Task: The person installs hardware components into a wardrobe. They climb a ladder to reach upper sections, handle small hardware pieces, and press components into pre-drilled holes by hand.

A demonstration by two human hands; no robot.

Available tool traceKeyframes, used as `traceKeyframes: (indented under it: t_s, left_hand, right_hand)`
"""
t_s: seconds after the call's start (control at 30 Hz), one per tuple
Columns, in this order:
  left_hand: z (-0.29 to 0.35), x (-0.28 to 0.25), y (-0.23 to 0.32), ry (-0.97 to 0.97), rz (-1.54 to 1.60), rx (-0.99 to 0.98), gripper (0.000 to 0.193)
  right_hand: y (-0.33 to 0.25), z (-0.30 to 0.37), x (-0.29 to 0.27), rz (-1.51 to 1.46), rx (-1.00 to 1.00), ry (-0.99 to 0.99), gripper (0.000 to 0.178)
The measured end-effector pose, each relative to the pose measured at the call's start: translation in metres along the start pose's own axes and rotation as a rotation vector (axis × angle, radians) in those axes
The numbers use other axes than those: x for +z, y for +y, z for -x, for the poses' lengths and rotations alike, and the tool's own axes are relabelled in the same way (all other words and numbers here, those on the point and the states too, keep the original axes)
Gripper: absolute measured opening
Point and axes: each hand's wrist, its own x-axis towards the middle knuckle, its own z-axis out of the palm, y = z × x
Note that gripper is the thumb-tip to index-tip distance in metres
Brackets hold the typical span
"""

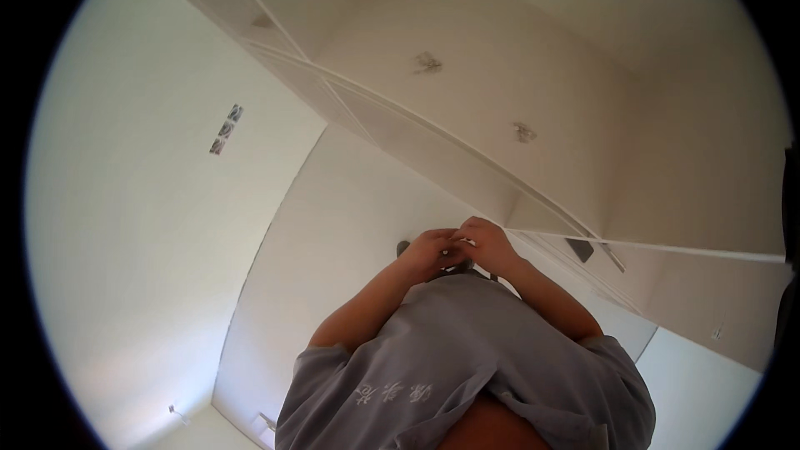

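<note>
My left hand (431,255) and my right hand (488,247) meet in front of my body, over the light floor (333,225). Fingers of both are bent, and their tips come together. A small pale spot shows between them, too small to name. Whatever the fingers pinch is mostly hidden by the hands. The grey shirt (450,325) I wear fills the lower middle, and a dark shoe (403,247) shows just beyond my left hand.
A white cabinet frame (467,150) with open compartments runs diagonally along the right. Wire bundles (427,62) stick out of its back panel. A dark flat piece (579,248) lies in a lower compartment. On the left wall are several wall boxes (226,129) in a row.
</note>
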Motion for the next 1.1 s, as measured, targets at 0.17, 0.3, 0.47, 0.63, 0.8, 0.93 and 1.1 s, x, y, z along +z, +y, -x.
traceKeyframes:
  t_s: [0.17, 0.3, 0.47, 0.63, 0.8, 0.93, 1.1]
  left_hand:
    - [0.042, -0.031, -0.011, 0.112, 0.046, 0.12, 0.032]
    - [0.066, -0.079, -0.02, 0.233, 0.331, 0.181, 0.032]
    - [0.088, -0.163, -0.021, 0.245, 0.398, 0.202, 0.033]
    - [0.118, -0.24, 0.022, 0.246, 0.383, 0.22, 0.03]
    - [0.156, -0.326, 0.064, 0.293, 0.439, 0.265, 0.026]
    - [0.179, -0.393, 0.087, 0.324, 0.506, 0.269, 0.026]
    - [0.18, -0.451, 0.099, 0.399, 0.634, 0.219, 0.024]
  right_hand:
    - [-0.018, -0.034, 0.036, -0.145, -0.008, -0.214, 0.012]
    - [-0.036, -0.073, 0.066, -0.283, 0.102, -0.247, 0.014]
    - [-0.051, -0.114, 0.104, -0.272, 0.254, -0.168, 0.014]
    - [-0.062, -0.145, 0.156, -0.27, 0.455, -0.15, 0.013]
    - [-0.087, -0.194, 0.212, -0.261, 0.471, -0.172, 0.015]
    - [-0.094, -0.239, 0.255, -0.211, 0.442, -0.149, 0.015]
    - [-0.089, -0.317, 0.288, -0.122, 0.434, -0.26, 0.013]
